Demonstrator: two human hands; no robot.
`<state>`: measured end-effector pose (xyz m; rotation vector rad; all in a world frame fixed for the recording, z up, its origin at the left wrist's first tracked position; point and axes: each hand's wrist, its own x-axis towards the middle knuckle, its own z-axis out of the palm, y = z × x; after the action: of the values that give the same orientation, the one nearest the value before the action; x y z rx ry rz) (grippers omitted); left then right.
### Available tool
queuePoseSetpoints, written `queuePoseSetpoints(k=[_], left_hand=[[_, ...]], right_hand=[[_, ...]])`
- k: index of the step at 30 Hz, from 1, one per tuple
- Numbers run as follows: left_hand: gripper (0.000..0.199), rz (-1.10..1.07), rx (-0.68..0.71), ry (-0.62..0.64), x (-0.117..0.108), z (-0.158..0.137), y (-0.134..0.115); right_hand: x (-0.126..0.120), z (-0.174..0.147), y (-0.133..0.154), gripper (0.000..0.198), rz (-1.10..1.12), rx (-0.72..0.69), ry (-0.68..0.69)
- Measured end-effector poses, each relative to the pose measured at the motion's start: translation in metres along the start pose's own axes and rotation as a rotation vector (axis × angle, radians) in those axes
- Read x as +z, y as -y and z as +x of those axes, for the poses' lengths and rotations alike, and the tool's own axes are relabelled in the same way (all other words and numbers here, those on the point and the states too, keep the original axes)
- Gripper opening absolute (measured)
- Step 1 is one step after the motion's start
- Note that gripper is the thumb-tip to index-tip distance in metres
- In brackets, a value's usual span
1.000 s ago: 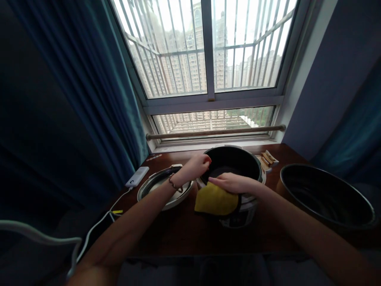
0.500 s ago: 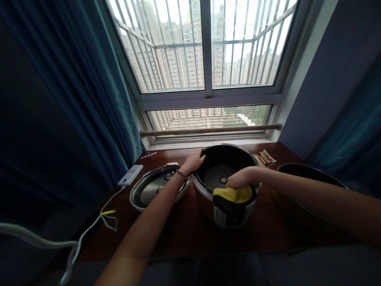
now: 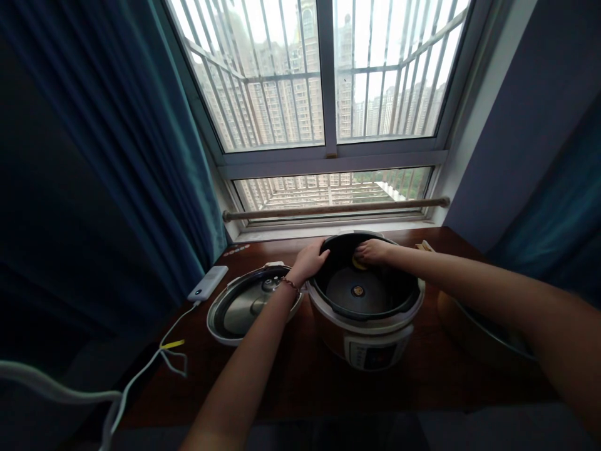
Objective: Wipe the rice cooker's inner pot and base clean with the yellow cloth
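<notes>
An electric pressure cooker (image 3: 328, 311) stands on the table with its dark inside open to view. My left hand (image 3: 310, 260) grips its left rim, thumb over the edge. Inside, at the far wall, my right hand (image 3: 372, 252) presses a yellow cloth (image 3: 359, 263), mostly hidden under the fingers. The cooker's round lid (image 3: 239, 308) lies inner side up at the left, partly behind my left forearm. On the cooker's front is a control panel (image 3: 378, 356).
A white power bank (image 3: 207, 283) with a white cable (image 3: 141, 360) lies at the table's left. Right of the cooker, a large bowl (image 3: 493, 332) sits partly under my right forearm. Small tan pieces (image 3: 425, 246) lie behind that arm. A barred window is beyond the wooden table (image 3: 291, 388).
My right hand has moved the yellow cloth from the cooker's near rim to the far inner wall. My left hand stays on the left rim. The view has shifted slightly.
</notes>
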<state>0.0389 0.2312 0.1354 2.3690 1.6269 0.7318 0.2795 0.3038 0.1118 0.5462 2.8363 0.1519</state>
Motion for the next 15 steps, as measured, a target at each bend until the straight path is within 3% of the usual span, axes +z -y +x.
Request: queuePoseSetpoints(k=[8,15], left_hand=[[0.038,-0.019,-0.011,0.002,-0.001,-0.001,-0.001],[0.038,-0.013,-0.031,-0.002,-0.001,-0.001,-0.001]], right_hand=[[0.01,0.014,-0.016,0.032,-0.071,-0.198,-0.049],[0.004,0.019,-0.005,0.031,0.052,-0.086,-0.033]])
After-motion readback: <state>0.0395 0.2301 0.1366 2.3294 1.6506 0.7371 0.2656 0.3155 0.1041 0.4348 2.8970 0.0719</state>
